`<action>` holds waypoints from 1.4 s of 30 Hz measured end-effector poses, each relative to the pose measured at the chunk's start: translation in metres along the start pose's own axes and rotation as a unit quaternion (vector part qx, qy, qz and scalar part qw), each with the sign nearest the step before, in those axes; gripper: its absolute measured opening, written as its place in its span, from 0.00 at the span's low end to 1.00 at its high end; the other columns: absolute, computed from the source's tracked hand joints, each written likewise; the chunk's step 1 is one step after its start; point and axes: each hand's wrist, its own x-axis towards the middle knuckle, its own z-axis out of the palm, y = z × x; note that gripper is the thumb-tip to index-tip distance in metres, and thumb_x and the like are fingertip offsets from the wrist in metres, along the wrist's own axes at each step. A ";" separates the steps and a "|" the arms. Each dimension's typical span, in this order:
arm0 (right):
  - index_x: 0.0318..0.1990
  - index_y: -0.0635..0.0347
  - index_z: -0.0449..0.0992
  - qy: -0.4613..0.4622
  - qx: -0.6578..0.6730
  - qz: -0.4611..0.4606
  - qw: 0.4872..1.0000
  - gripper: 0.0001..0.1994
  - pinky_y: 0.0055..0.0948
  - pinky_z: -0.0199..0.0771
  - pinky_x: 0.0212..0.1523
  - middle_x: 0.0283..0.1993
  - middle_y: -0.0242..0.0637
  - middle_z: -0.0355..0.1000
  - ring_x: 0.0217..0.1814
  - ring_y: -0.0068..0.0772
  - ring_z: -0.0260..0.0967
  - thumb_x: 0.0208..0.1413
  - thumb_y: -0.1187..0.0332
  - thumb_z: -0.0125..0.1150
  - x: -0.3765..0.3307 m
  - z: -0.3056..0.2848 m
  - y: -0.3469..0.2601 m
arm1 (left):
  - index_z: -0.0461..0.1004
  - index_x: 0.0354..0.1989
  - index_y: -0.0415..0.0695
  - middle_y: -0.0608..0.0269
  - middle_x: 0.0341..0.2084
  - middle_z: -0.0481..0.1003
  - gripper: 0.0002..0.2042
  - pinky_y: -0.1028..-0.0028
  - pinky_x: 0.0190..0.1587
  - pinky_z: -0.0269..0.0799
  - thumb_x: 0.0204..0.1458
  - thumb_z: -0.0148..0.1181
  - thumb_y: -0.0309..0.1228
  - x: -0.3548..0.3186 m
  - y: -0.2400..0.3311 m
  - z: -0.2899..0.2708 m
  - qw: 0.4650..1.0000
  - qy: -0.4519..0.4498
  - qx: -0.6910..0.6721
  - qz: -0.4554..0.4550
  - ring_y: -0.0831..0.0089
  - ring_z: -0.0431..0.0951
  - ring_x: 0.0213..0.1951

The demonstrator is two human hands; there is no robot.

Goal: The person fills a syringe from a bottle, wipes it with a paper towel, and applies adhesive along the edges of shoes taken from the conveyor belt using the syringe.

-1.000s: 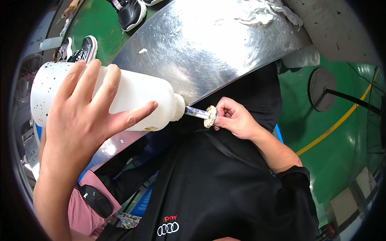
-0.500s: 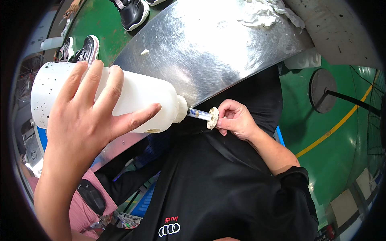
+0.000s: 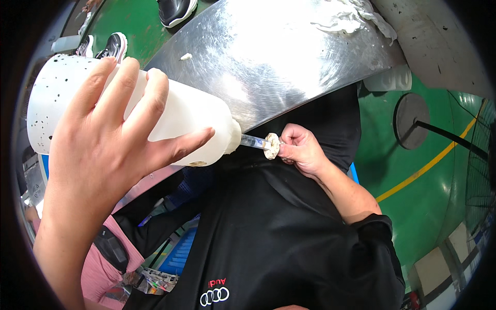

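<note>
A large white plastic bottle, speckled dark near its base, lies tilted on its side with its mouth toward my right hand. My left hand is spread over the bottle's body and grips it, thumb along the near side. Out of the mouth sticks a clear syringe with blue marks on its barrel; its tip is hidden inside the bottle. A crusty, off-white round flange sits at the syringe's outer end. Just beyond it, my right hand is closed in a pinch on that end.
Beyond the bottle stretches a shiny metal table, with crumpled white cloth and a small white scrap on it. A round dark base with a pole stands on the green floor at right. Another person in pink is at lower left.
The bottle and my left hand have shifted slightly, its base moving left and up. My right hand and the syringe's outer end have moved slightly up, the pinch still held.
</note>
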 end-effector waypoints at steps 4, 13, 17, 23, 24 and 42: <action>0.22 0.53 0.62 0.002 -0.026 0.004 1.000 0.15 0.14 0.56 0.18 0.19 0.24 0.63 0.19 0.12 0.58 0.49 0.68 0.67 0.000 0.001 0.001 | 0.57 0.51 0.95 0.65 0.46 0.63 0.42 0.66 0.52 0.73 0.30 0.73 0.35 -0.002 0.001 0.001 1.000 -0.014 0.000 -0.007 0.61 0.70 0.50; 0.23 0.54 0.63 -0.018 -0.040 0.009 0.999 0.14 0.15 0.60 0.21 0.21 0.24 0.64 0.22 0.13 0.61 0.49 0.67 0.66 0.002 0.001 0.004 | 0.53 0.52 0.96 0.64 0.47 0.64 0.46 0.67 0.52 0.72 0.29 0.74 0.33 -0.007 -0.001 -0.004 0.999 -0.038 0.026 0.005 0.61 0.69 0.51; 0.22 0.54 0.63 -0.023 -0.061 0.012 0.998 0.15 0.16 0.63 0.24 0.23 0.25 0.65 0.24 0.15 0.62 0.49 0.66 0.66 0.003 -0.004 0.007 | 0.53 0.53 0.95 0.63 0.47 0.64 0.46 0.66 0.53 0.71 0.30 0.74 0.33 -0.005 -0.002 -0.003 0.998 -0.060 0.030 0.020 0.61 0.69 0.51; 0.42 0.60 0.63 -0.067 -0.057 -0.001 0.996 0.11 0.20 0.68 0.34 0.33 0.32 0.67 0.31 0.19 0.64 0.55 0.70 0.58 -0.004 0.005 -0.012 | 0.56 0.54 0.90 0.62 0.46 0.64 0.41 0.64 0.54 0.70 0.33 0.73 0.37 0.002 -0.005 0.002 1.000 -0.008 -0.006 0.017 0.60 0.70 0.51; 0.49 0.61 0.59 -0.079 -0.132 0.003 0.988 0.16 0.21 0.68 0.37 0.36 0.33 0.68 0.35 0.20 0.64 0.57 0.69 0.55 -0.004 0.012 -0.019 | 0.58 0.55 0.81 0.60 0.46 0.65 0.38 0.64 0.54 0.70 0.34 0.72 0.41 0.000 -0.004 0.003 1.000 -0.013 -0.017 0.011 0.60 0.70 0.50; 0.56 0.66 0.58 -0.082 -0.263 0.006 0.961 0.23 0.21 0.64 0.46 0.42 0.30 0.67 0.42 0.18 0.62 0.61 0.60 0.51 -0.006 0.007 -0.003 | 0.62 0.51 0.40 0.48 0.43 0.70 0.40 0.64 0.57 0.66 0.36 0.63 0.60 -0.004 0.003 0.003 0.999 0.003 -0.047 -0.025 0.54 0.70 0.51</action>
